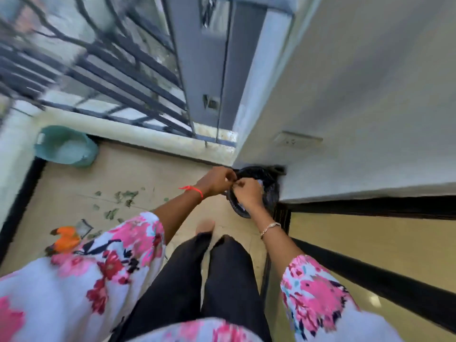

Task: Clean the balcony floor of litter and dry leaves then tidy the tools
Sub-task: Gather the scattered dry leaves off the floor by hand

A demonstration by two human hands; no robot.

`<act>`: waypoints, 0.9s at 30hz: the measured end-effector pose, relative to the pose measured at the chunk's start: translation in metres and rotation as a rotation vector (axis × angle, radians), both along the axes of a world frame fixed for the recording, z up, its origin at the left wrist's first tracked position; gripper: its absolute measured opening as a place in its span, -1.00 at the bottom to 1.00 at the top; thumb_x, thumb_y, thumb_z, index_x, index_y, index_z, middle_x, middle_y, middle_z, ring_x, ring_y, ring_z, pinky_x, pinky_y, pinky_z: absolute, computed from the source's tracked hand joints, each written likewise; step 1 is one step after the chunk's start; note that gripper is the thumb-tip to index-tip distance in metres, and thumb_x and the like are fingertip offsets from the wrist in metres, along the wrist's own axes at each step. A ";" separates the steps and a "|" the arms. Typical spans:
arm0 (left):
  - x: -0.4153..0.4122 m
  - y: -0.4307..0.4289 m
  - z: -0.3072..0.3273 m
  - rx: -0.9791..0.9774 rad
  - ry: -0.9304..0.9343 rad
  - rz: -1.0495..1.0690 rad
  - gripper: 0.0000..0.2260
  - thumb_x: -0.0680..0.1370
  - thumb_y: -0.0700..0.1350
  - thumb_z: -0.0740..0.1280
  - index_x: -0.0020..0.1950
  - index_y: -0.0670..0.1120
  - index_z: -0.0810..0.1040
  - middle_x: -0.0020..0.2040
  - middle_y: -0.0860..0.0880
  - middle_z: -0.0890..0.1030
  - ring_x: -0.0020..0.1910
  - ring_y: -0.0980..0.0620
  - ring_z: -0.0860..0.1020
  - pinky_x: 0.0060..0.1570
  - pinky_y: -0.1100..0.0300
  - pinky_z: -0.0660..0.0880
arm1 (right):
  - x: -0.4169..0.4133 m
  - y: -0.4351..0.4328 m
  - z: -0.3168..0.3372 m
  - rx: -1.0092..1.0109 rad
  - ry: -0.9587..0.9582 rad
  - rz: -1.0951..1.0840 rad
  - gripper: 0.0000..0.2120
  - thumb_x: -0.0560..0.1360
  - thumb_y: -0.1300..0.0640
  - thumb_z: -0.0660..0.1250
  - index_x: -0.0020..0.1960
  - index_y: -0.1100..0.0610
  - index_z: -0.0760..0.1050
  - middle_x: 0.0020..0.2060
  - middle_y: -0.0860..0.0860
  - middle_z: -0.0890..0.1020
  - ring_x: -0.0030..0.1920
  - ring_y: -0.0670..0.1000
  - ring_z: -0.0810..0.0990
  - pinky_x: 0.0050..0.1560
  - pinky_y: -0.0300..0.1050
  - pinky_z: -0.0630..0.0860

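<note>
Two hands meet over a round black bin lined with black plastic (269,191), tucked into the balcony corner against the wall. My left hand (217,180) and right hand (246,193) curl their fingers (228,176), pinching the liner's near rim. Scattered dry green leaves (123,197) lie on the beige tiled floor (148,169) to my left, near a teal plastic bucket (66,146) below the dark metal railing (111,70).

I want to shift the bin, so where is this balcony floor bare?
Bare tiles run along the parapet wall, between the teal bucket and the black bin. It is crowded left of centre with scattered dry leaves, and orange litter lies at lower left.
</note>
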State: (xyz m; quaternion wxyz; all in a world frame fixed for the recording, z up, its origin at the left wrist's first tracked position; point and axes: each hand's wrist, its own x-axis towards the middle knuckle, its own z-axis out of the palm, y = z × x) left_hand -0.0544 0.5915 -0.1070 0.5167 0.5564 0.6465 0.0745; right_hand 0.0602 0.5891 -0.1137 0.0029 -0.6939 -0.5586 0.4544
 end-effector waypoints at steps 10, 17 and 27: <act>-0.094 -0.189 0.121 0.172 0.351 0.532 -0.66 0.51 -0.27 0.21 0.28 -0.14 0.45 0.28 -0.11 0.49 0.26 -0.08 0.43 0.22 0.09 0.36 | -0.122 -0.081 0.133 0.332 -0.084 1.149 -0.69 0.53 0.00 0.19 0.12 0.18 0.53 0.12 0.12 0.54 0.23 0.17 0.43 0.39 0.28 -0.07; -0.063 -0.354 0.163 0.169 0.485 1.131 -0.69 0.55 -0.24 0.22 0.30 -0.13 0.41 0.32 -0.08 0.42 0.29 -0.07 0.39 0.16 0.14 0.32 | -0.143 -0.183 0.188 0.492 0.083 1.727 -0.63 0.54 -0.06 0.21 0.26 0.11 0.46 0.23 0.08 0.45 0.31 0.09 0.36 0.45 0.18 0.01; -0.001 -0.519 0.145 -0.011 0.529 1.672 -0.68 0.60 -0.22 0.16 0.36 -0.12 0.37 0.41 -0.07 0.31 0.34 -0.08 0.35 0.23 0.13 0.32 | -0.176 -0.338 0.190 0.488 0.114 2.244 -0.62 0.57 -0.05 0.18 0.29 0.15 0.41 0.29 0.15 0.39 0.34 0.16 0.32 0.40 0.20 0.01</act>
